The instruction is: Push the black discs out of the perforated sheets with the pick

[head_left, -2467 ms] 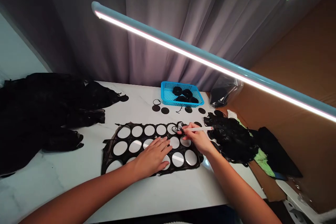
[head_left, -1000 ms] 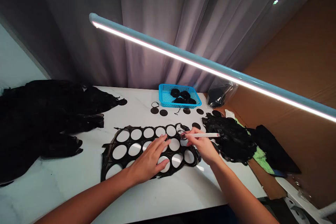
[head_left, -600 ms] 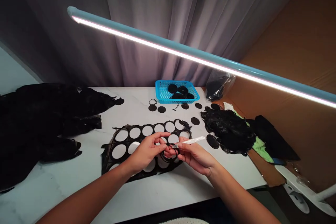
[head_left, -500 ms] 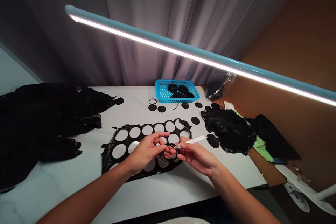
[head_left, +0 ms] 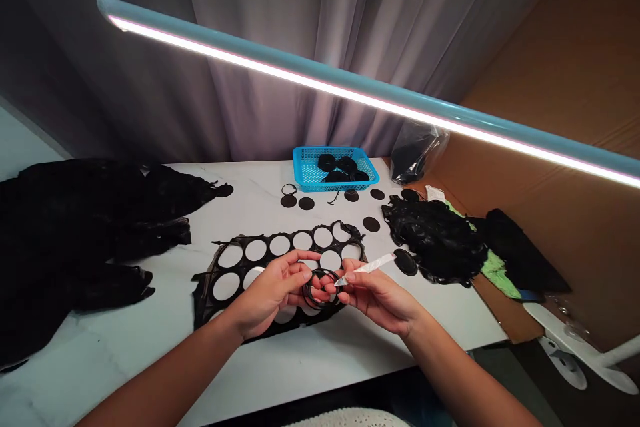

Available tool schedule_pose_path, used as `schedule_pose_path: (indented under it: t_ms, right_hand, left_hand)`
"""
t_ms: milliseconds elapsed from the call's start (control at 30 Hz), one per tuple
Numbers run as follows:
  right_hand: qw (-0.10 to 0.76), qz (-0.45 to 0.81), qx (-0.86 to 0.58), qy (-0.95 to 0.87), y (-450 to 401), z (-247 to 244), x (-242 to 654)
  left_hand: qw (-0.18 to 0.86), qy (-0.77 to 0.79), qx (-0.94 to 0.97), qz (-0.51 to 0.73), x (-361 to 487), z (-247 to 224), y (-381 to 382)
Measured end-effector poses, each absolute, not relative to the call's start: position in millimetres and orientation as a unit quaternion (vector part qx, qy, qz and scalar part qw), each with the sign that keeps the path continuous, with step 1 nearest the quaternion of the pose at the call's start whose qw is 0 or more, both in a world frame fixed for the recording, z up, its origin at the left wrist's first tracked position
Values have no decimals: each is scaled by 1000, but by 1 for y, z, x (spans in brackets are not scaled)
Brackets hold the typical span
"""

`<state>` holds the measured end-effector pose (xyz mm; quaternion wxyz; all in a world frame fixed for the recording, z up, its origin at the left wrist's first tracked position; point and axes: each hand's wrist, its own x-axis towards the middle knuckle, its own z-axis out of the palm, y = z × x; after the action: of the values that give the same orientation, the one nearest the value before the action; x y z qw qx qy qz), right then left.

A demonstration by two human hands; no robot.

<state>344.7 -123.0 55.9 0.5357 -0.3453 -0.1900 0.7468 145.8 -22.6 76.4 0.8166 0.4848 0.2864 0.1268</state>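
Between my fingers is a small bundle of thin black rings [head_left: 307, 297], pinched on its left side by my left hand [head_left: 270, 293]. My right hand [head_left: 380, 300] grips a slim white-wrapped craft knife [head_left: 371, 265] with its pointed blade towards the rings. The right fingertips are by the rings' right side; whether they also hold them is hard to see. Beneath both hands lies a black sheet [head_left: 241, 269] with rows of round cut-out holes, partly covered by the hands.
A blue basket [head_left: 299, 177] with black round pieces stands at the back. Loose black discs [head_left: 371, 224] lie around. Black fabric [head_left: 100, 233] covers the left side; a black heap [head_left: 435, 240] sits right, near a plastic bag [head_left: 419, 152]. A lamp bar [head_left: 350, 80] crosses above.
The ring bundle has turned up to show more of its round opening between my hands. Both hands keep their hold, and the view has shifted slightly.
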Motion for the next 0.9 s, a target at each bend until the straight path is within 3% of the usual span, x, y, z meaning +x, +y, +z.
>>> schedule_pose_path:
  t_ms: [900]
  right_hand:
    - [508,765,-313,-242,-130,70,337]
  left_hand:
    - [779,317,520,145,151,86,-37]
